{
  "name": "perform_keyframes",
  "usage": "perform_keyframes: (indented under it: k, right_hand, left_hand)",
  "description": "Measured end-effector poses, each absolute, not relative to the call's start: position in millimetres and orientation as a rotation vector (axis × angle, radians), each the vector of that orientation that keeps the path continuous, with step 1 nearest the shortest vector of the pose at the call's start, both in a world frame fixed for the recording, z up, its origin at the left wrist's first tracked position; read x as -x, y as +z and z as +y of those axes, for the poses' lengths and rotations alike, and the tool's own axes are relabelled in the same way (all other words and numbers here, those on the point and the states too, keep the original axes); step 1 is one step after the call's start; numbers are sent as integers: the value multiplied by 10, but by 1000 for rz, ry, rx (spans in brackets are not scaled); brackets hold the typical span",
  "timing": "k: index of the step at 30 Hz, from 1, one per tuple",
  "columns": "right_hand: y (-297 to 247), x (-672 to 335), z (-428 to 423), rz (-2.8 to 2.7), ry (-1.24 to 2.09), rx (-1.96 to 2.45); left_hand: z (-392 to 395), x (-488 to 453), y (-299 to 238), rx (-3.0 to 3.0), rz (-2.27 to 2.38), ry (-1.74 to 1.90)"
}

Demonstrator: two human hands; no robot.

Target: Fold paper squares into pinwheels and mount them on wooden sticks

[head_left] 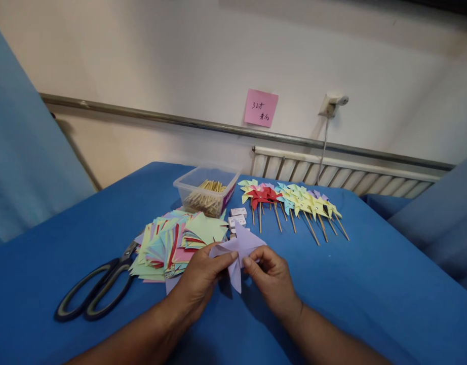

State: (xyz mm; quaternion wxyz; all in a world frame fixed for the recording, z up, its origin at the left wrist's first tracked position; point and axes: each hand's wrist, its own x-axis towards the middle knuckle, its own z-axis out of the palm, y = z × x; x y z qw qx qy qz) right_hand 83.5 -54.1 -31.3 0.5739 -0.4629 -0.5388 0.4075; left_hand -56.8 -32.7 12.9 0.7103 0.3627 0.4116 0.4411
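Note:
A lavender paper pinwheel (pixel 244 242) is held up between both hands above the blue table, its blades folded in toward the middle. My left hand (pixel 203 271) grips its left side, the thumb pressed near the centre. On the other side, my right hand (pixel 272 276) pinches the pinwheel's right edge between thumb and fingers. No stick shows on it. Just left of my left hand lies a fanned pile of coloured paper squares (pixel 172 243), many with cut corners. Small white boxes (pixel 238 220) sit behind the pinwheel, partly hidden by it.
Large dark-handled scissors (pixel 99 289) lie left of the paper pile, blades partly under it. A clear plastic tub (pixel 186 190) of thin wooden sticks (pixel 206 197) stands behind. Finished pinwheels on sticks (pixel 294 200) lie at the back right of the blue table (pixel 362 289), before a radiator (pixel 340 172).

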Motion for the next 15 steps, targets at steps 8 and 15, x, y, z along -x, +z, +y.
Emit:
perform_keyframes:
  k: [8,15]
  right_hand:
    - [-346,-833,-513,-1248,932,1137]
    - [-352,-831,-505,-1251,917,1176]
  left_hand:
    - [-318,570,94,-823,943,941]
    - [-302,572,72,-831,962,936]
